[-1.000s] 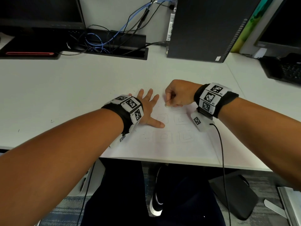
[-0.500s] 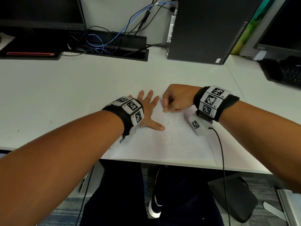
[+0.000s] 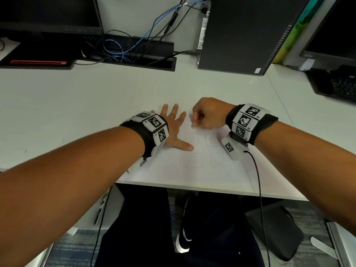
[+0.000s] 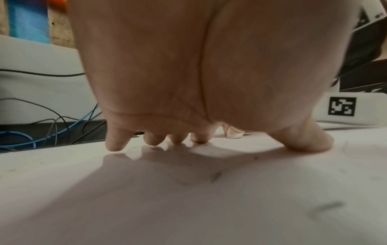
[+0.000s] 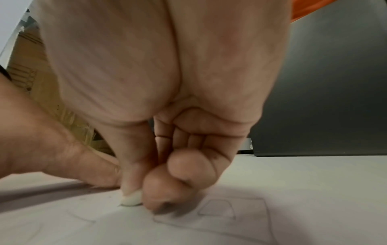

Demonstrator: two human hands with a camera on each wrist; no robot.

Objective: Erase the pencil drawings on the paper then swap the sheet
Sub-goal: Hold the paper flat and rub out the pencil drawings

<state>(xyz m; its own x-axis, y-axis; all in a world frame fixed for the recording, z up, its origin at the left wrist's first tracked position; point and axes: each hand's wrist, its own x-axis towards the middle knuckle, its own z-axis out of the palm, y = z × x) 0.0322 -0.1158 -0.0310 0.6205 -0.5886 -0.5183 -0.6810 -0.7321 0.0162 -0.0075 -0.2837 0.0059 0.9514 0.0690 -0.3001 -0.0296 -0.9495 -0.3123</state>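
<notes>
A white sheet of paper (image 3: 192,174) lies at the desk's front edge, with faint pencil squares (image 3: 191,160) drawn on it. My left hand (image 3: 173,130) lies flat on the sheet's left part, fingers spread and thumb pointing right. In the left wrist view the left fingertips (image 4: 114,145) press the paper (image 4: 188,199). My right hand (image 3: 207,117) is curled into a fist and pinches a small white eraser (image 5: 131,199) against the paper (image 5: 293,207), beside a pencil square (image 5: 215,210). The eraser (image 4: 234,133) also shows past the left palm.
A black computer tower (image 3: 242,33) stands at the back right of the white desk (image 3: 77,97). A cable tray with blue and black wires (image 3: 123,51) and a monitor base (image 3: 36,60) line the back edge. A keyboard (image 3: 339,83) is far right.
The right fist with the eraser has shifted slightly back and forth over the top of the sheet. The left hand has stayed flat on the paper.
</notes>
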